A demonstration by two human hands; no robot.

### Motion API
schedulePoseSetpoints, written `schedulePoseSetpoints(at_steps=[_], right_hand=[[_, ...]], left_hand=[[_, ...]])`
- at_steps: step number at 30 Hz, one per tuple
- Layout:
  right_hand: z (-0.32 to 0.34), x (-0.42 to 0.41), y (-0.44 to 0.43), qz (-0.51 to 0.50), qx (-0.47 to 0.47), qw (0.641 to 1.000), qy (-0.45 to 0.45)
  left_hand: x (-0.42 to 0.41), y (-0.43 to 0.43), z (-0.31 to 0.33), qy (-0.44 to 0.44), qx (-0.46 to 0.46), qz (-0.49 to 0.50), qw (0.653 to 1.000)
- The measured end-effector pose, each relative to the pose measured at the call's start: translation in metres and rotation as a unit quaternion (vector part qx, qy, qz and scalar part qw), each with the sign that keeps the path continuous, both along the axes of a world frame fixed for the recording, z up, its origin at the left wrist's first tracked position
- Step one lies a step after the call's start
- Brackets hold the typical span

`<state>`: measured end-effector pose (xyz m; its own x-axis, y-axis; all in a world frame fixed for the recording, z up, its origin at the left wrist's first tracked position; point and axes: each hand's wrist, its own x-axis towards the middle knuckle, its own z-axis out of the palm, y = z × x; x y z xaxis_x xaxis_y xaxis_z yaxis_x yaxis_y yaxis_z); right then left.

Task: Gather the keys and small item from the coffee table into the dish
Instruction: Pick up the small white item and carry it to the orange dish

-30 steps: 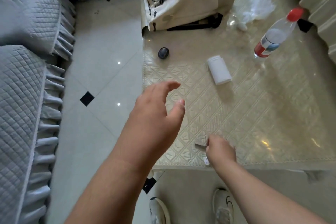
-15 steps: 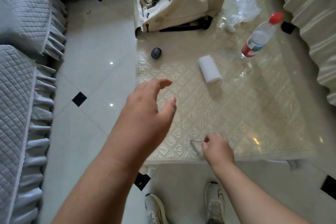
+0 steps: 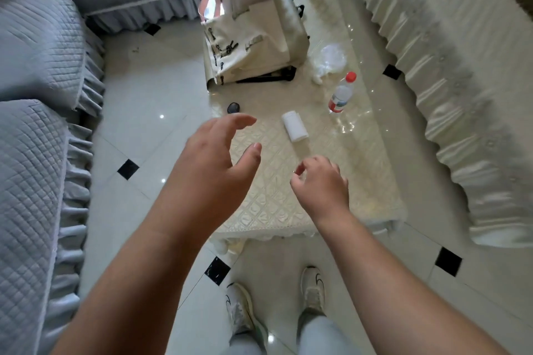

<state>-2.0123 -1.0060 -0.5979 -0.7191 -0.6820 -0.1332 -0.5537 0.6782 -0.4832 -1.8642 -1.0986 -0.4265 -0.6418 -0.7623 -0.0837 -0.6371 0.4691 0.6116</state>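
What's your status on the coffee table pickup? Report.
Left hand open, hovering. Right hand pinching small metal bit. Dark item untouched. No dish visible.

Bottle (image 3: 342, 94) on table (image 3: 360, 181), right of canister (image 3: 294, 126), behind hands

Something tiny is showing between the right hand (image 3: 321, 183)'s curled fingertips (image 3: 300, 170) — too small to identify, mostly hidden.

No lettering is legible, even on the bottle (image 3: 341, 94) label.
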Motion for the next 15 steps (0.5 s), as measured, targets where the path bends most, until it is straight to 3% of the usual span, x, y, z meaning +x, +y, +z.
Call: schedulePoseSetpoints(at_steps=[10, 15], right_hand=[[0.265, -0.004, 0.039, 0.117, -0.126, 0.984, 0.035], [0.363, 0.015, 0.06, 0.112, -0.191, 0.971, 0.091]], left_hand=[[0.04, 0.068, 0.172, 0.101, -0.078, 0.006, 0.992], [0.057, 0.073, 0.234, 0.138, -0.149, -0.023, 0.979]])
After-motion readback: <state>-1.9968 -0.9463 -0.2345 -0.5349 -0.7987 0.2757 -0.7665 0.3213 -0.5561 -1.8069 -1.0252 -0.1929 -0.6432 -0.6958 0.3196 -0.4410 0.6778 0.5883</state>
